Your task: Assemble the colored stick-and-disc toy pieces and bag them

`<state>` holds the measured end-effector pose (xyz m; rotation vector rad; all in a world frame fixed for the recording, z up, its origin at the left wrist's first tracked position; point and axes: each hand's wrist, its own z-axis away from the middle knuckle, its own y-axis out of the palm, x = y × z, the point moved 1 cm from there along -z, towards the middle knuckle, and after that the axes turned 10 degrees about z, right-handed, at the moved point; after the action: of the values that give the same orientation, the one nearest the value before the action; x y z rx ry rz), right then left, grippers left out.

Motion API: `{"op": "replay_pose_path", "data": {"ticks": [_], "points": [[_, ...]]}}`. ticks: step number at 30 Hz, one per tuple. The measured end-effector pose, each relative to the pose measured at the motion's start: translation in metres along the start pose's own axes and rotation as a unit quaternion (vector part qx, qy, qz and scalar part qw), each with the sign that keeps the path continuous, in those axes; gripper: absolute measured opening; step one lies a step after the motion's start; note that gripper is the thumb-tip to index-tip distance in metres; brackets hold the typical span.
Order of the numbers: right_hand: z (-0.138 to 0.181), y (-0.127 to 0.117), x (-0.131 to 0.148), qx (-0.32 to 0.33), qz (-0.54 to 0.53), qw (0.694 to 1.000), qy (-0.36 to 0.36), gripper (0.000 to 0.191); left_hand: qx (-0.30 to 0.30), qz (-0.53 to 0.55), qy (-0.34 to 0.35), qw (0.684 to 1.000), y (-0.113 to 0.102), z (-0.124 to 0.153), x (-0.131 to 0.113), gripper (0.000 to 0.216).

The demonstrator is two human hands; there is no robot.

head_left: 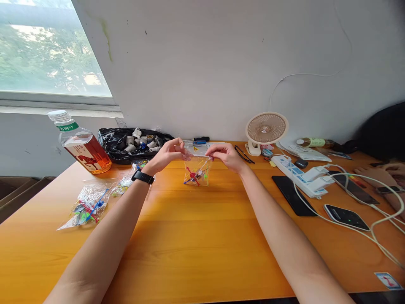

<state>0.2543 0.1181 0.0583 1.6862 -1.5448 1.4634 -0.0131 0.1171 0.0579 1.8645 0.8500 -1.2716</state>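
A small clear plastic bag [197, 173] with coloured parts inside hangs upright over the orange table [196, 245]. My left hand [167, 155], with a black watch on its wrist, pinches the bag's top left corner. My right hand [225, 155] pinches the top right corner. Both sets of fingers are closed on the bag's upper edge. A second clear bag [87, 205] of coloured parts lies flat at the left. A smaller clear bag [122, 185] lies between it and my left arm.
A bottle of amber drink [82, 147] leans at the back left beside a black bag of white parts [133, 143]. A small fan [265, 131], glasses, a power strip [300, 175], phones [346, 216] and cables fill the right. Another person's hand [379, 175] rests at the far right.
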Motion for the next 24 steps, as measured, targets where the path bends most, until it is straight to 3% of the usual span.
{"op": "replay_pose_path", "data": {"ticks": [5, 9, 16, 20, 24], "points": [[-0.001, 0.003, 0.006, 0.007, 0.024, 1.0, -0.008, 0.013, -0.044, -0.048, -0.02, 0.998, 0.017, -0.004, 0.001, 0.045], [-0.001, 0.004, 0.013, 0.007, 0.049, 0.999, -0.012, 0.015, -0.035, -0.112, -0.013, 0.993, 0.026, -0.007, 0.004, 0.049], [0.002, 0.0, 0.02, 0.031, 0.046, 0.998, -0.004, 0.013, -0.057, -0.103, -0.005, 0.993, 0.022, -0.008, 0.008, 0.046], [0.001, 0.006, 0.021, -0.006, 0.025, 0.999, 0.02, 0.023, -0.053, -0.106, -0.008, 0.993, 0.021, -0.008, 0.006, 0.047], [-0.004, 0.016, 0.018, -0.001, 0.108, 0.994, 0.012, 0.032, -0.049, -0.111, -0.006, 0.993, 0.022, -0.008, 0.005, 0.048]]}}
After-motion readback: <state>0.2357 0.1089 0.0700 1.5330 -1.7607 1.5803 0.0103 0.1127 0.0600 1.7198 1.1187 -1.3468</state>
